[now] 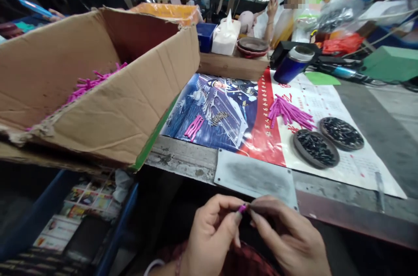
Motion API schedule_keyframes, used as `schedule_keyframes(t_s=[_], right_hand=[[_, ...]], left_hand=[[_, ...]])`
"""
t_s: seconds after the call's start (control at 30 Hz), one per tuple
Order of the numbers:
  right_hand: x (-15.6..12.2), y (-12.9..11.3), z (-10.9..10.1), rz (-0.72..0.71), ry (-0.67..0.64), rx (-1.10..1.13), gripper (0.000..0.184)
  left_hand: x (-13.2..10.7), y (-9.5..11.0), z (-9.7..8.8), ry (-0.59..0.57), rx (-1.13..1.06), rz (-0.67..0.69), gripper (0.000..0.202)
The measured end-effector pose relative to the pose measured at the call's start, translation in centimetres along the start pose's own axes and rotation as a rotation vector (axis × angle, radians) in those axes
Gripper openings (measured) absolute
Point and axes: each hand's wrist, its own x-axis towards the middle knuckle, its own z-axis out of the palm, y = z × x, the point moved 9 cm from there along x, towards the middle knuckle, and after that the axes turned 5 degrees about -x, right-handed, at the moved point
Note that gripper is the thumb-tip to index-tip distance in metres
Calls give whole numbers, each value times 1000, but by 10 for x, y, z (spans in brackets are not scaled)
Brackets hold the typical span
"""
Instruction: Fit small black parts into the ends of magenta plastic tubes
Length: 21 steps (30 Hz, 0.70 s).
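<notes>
My left hand (215, 228) pinches a small pink strap (242, 208), of which only a short end shows between thumb and forefinger. Against it, the fingertips of my right hand (287, 232) are pressed together; whatever they hold is too small or hidden to make out. Both hands are over my lap, just in front of the table edge. On the poster (248, 141) lie a few pink straps (194, 128), a little heap of small metallic pieces (219, 118) and a larger bunch of pink straps (289, 110). Two round dishes (316, 149) (341, 133) hold small black pieces.
A big cardboard box (130, 93) with pink straps inside stands at the left. Below it is a blue crate (126, 210). A metal plate (256, 176) lies at the table edge. Farther back are a blue cup (290, 67), a tissue pack (226, 36) and other people.
</notes>
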Motion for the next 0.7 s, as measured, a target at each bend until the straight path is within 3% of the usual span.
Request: schedule_keyframes(t_s=[0.23,0.4,0.57,0.7], right_hand=[[-37,10,-14,-82,206,-179,17],[-59,17,-20,-75,286,-294,20],[-66,40,-30,162,370,-175,9],[-72,59,-29,343,373,-36,11]], left_hand=[[-1,-16,15,39,-85,-122,31],[-3,-26,28,29,-109,-200,33],[-2,-32,38,31,-133,-239,35],[-1,-34,40,77,-167,-264,37]])
